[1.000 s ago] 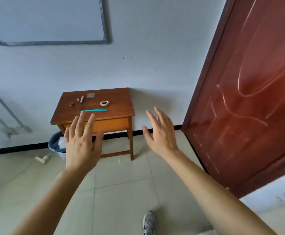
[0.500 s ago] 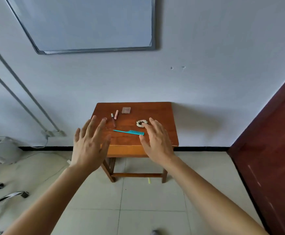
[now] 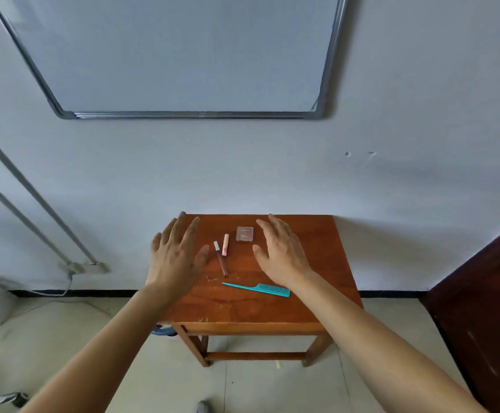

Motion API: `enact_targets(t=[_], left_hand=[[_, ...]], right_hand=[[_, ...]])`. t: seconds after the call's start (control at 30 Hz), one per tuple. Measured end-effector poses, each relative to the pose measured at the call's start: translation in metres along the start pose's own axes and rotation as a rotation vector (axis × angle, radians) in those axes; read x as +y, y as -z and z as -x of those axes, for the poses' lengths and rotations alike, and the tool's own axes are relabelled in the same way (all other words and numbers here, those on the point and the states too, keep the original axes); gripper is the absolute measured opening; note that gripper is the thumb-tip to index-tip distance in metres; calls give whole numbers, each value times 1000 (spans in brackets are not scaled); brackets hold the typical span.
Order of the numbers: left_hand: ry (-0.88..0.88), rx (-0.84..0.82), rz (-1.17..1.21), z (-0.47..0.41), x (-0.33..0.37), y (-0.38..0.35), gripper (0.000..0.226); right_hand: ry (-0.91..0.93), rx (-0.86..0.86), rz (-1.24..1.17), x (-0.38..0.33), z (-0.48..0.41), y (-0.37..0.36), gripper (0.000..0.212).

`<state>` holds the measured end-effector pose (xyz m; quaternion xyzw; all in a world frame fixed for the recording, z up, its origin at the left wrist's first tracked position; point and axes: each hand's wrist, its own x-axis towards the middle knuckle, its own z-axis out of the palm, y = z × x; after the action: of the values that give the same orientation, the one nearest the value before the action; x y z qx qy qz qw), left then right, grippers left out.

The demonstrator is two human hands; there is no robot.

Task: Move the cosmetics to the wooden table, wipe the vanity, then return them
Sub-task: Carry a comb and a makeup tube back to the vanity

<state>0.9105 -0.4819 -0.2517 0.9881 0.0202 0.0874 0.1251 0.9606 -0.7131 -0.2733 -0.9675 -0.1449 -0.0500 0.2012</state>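
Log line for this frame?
left hand open, empty | right hand open, empty | both over wooden table | on it: teal comb, compact, lip gloss, pink tube

My left hand (image 3: 174, 260): palm down, fingers straight and spread, holding nothing. My right hand (image 3: 281, 251): same pose, fingers splayed, holding nothing. Both forearms bare, extended forward, hands level.
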Motion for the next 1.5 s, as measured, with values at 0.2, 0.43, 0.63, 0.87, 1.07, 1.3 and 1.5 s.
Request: enact_targets(t=[0.2,0.43,0.63,0.87,1.07,1.3,1.5], left_hand=[[-26,-148,21,-86,-60,-14,67],[66,-434,86,-122,-80,-76,70],[174,-612,106,-132,-80,-143,67],[246,-661,40,-122,-79,-199,68],[259,-586,34,-129,-65,-224,54],[278,-360,152,-140,-65,-220,27],[136,-216,206,-149,-68,-168,33]], right_hand=[[-115,-73,47,-11,-69,-36,59],[-231,-276,26,4,-102,-91,48],[-154,-392,-30,28,-149,-145,53],[94,-548,-24,40,-176,-213,52],[-21,-412,-43,77,-146,-215,23],[-165,-386,-75,93,-114,-196,22],[-212,-240,-121,64,-120,-165,30]])
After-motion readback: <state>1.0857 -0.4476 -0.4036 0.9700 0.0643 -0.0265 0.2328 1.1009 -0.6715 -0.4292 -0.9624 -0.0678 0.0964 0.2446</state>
